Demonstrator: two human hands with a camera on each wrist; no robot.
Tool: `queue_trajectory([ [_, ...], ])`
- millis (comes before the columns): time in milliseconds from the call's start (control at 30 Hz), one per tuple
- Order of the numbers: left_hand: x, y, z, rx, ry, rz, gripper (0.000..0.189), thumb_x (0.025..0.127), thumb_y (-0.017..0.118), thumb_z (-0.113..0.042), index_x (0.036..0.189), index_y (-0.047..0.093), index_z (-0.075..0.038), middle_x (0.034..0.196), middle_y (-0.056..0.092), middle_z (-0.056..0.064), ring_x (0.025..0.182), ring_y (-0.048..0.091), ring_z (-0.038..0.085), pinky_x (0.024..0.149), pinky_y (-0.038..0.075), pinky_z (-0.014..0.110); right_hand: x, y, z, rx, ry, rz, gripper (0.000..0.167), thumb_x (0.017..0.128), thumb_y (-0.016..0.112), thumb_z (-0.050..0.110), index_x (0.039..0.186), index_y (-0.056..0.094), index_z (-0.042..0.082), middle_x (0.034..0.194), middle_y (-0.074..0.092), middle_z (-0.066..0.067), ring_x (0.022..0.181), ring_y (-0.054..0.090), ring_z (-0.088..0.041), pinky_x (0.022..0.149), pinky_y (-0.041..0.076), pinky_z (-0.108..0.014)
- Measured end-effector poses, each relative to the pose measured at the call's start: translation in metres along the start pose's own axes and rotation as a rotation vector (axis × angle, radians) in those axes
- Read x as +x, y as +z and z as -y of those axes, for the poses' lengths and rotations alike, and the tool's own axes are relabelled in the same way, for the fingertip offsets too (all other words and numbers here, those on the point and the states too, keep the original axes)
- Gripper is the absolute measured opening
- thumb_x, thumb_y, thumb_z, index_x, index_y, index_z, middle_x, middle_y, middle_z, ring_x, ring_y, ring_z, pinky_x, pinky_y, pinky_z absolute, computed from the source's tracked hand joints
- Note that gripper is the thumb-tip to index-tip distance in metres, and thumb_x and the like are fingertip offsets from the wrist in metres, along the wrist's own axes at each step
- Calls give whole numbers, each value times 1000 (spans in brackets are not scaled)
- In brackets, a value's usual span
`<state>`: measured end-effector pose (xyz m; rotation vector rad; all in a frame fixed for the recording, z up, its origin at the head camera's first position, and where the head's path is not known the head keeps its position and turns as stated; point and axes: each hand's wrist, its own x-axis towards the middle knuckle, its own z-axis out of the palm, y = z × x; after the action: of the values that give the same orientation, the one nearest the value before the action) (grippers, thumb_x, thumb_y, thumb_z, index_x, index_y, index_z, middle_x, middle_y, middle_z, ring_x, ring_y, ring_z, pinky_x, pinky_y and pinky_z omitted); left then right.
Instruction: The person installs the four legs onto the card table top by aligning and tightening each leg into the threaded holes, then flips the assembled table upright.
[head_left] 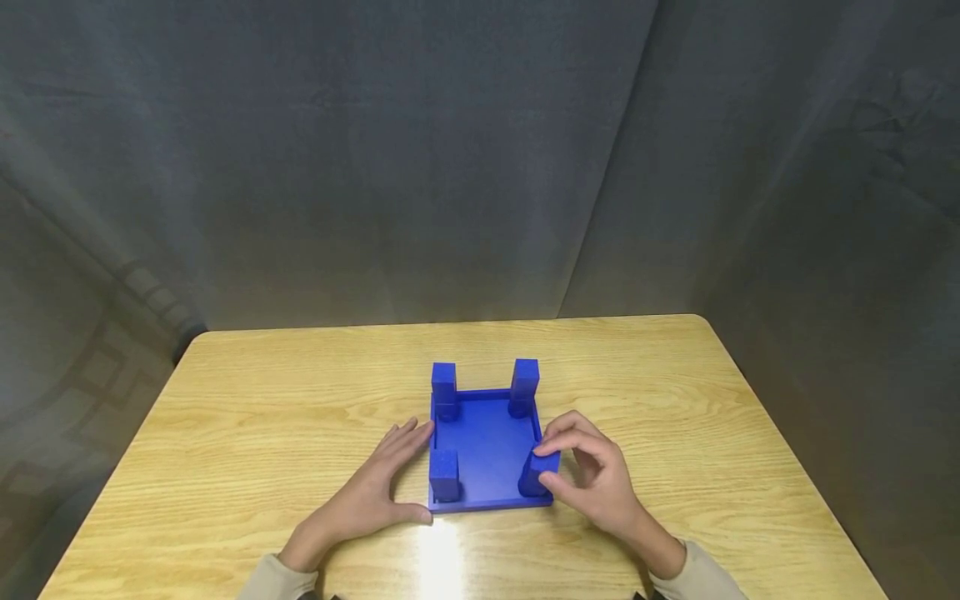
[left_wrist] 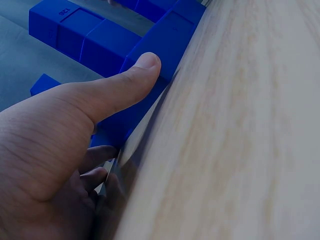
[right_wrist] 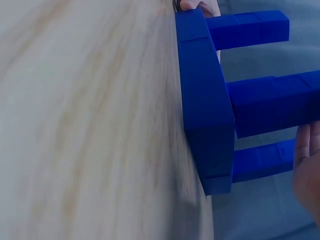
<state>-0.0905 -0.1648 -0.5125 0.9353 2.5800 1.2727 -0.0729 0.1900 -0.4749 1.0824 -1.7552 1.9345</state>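
A blue square tray-like base (head_left: 487,446) lies on the table, with an upright blue block-shaped post at each corner. My left hand (head_left: 371,487) is spread beside it. Its fingers reach the base's left side, and in the left wrist view the thumb (left_wrist: 135,75) lies against the near side wall. With thumb and fingers, my right hand (head_left: 596,479) pinches the top of the near-right post (head_left: 534,479). The near-left post (head_left: 444,475), far-left post (head_left: 444,387) and far-right post (head_left: 525,385) stand untouched. Seams cross the posts in the wrist views.
The wood-grain table (head_left: 300,375) extends to both sides of the base. Dark grey curtains (head_left: 375,167) hang behind the table and along its sides.
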Motion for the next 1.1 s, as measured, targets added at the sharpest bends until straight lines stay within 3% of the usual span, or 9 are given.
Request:
queue_trajectory([
  [200,0,0,0,-5,-5,-1,122,76,100,-44,174,36,-9,178,36,17,166,23,50,130,13,70,0,-1,0,-15,-10,34,51,76,73,-30,119,78,-4,128,71,-22,125,68,-25,113,55,-30],
  [400,-1,0,0,-7,-3,-4,122,76,100,-44,174,36,-10,178,36,17,166,23,49,135,10,58,0,-5,0,-31,-7,59,43,83,72,-26,117,78,-2,130,73,-22,124,69,-26,110,55,-30],
  [633,0,0,0,0,-4,-1,122,75,100,-45,174,36,-10,178,36,17,166,23,50,129,14,73,0,-9,-3,21,-18,98,43,90,57,-20,121,78,-1,132,72,-24,126,67,-30,113,51,-34],
  [900,-1,1,1,0,-5,-1,122,76,99,-45,174,36,-11,178,36,16,166,23,49,133,12,63,-1,-6,-4,44,-20,53,41,86,69,-24,119,78,-4,123,70,-23,122,65,-27,113,53,-32],
  [1100,0,0,1,4,1,0,122,76,100,-44,174,36,-11,178,37,16,166,23,50,129,15,74,-1,-3,-1,12,9,-5,39,82,80,-24,115,79,-4,115,65,-16,114,62,-22,108,55,-27],
])
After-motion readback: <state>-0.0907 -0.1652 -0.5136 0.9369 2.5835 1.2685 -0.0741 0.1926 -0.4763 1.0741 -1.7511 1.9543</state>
